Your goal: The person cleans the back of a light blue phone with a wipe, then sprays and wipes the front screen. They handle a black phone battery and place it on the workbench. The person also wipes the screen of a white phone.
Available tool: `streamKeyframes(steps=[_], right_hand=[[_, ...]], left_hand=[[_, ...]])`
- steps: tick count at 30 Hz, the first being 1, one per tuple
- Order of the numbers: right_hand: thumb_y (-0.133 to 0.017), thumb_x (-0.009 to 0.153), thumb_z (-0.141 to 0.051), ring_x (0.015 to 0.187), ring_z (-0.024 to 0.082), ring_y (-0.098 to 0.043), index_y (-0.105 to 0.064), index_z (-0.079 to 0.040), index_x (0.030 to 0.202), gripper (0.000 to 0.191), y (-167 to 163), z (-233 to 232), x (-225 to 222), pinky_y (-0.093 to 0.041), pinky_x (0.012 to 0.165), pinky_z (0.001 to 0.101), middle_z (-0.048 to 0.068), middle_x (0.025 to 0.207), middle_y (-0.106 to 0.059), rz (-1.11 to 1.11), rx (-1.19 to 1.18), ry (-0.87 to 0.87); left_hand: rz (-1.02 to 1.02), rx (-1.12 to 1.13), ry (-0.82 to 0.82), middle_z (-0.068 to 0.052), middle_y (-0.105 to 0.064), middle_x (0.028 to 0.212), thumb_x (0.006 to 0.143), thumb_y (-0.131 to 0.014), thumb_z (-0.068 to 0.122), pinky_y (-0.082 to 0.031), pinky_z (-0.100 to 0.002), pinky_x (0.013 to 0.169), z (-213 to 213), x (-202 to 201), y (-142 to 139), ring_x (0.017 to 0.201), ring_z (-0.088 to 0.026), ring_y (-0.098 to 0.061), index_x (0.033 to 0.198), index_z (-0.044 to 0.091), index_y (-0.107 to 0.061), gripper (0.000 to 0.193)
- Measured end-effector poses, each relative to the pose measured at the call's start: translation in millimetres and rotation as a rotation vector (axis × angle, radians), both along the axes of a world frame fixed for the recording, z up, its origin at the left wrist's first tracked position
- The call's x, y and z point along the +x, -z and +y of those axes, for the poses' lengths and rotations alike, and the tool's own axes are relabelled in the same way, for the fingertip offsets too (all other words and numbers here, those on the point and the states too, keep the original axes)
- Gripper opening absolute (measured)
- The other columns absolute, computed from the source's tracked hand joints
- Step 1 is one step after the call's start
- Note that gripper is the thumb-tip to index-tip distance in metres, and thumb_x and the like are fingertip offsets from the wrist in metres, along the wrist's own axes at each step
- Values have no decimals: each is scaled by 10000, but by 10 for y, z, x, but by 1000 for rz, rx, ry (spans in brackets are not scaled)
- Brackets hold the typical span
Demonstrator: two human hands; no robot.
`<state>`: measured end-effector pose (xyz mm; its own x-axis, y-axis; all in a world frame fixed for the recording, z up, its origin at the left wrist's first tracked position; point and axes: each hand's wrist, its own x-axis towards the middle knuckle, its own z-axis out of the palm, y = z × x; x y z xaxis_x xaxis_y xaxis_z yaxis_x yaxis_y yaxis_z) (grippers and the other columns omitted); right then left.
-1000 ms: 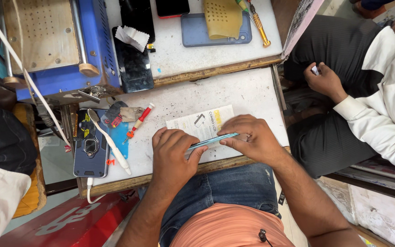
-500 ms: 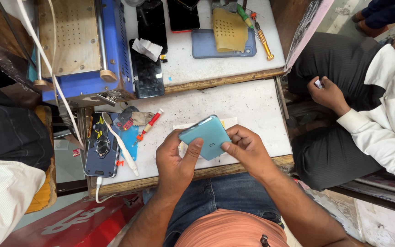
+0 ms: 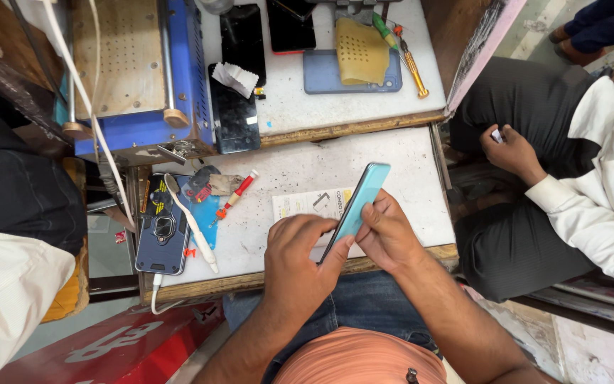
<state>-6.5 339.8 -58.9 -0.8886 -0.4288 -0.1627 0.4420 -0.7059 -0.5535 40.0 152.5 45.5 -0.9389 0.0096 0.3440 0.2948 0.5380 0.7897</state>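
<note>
I hold a teal phone [image 3: 359,201] in both hands over the near edge of a white worktable [image 3: 300,167]. It is tilted up on its edge, its teal back facing right. My left hand [image 3: 298,264] grips its lower end with the thumb against the edge. My right hand [image 3: 386,233] wraps its right side, fingers on the back. A white printed paper sheet [image 3: 304,204] lies on the table under the phone.
A dark phone in a ring case [image 3: 160,227], a white tool [image 3: 192,223] and a red screwdriver [image 3: 236,194] lie at the left. A blue machine [image 3: 136,78] stands behind. The raised shelf holds dark screens [image 3: 243,43], a blue mat [image 3: 321,78] and a yellow pad [image 3: 361,50]. A seated person's hand [image 3: 512,151] is at the right.
The phone lay low and flat between my hands, then was lifted with its teal back up. Now it is turned up on its edge, tilted toward the far right.
</note>
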Motion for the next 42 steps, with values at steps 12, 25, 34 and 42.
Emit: streamKeyframes(steps=[12,25,34,42], right_hand=[[-830,801,-94,1123,243,-701,-651,-115,1115,362,-128,64,-103,-556,1032,446,115,1117,-746,86,217,160],[-871,786,-207,943,191,-770,-803,-103,988,237,-455,121,-145,-620,793,333,44,967,-808,912,1362,-68],[-864,805,-240,893,183,-771,-793,-100,970,227,-342,80,-88,-621,761,332,50,928,-804,942,1388,-28],[-848,831,-221,905,182,-771,-792,-103,971,191,-298,77,-53,-614,784,338,51,933,-804,1002,1398,58]], left_hand=[[81,-248,2,-48,-697,936,904,-757,199,-348,-527,1098,-147,-21,137,997,-239,-659,1036,88,-733,174],[137,-312,76,2,-660,950,894,-756,209,-233,-617,1181,-267,-145,504,1098,-237,-605,1015,131,-753,144],[105,-279,91,3,-674,946,930,-738,253,-232,-600,1194,-319,-158,678,1128,-243,-605,1006,135,-758,141],[118,-288,62,-31,-714,1070,924,-737,276,-212,-604,1190,-303,-166,712,1217,-264,-580,1062,130,-753,201]])
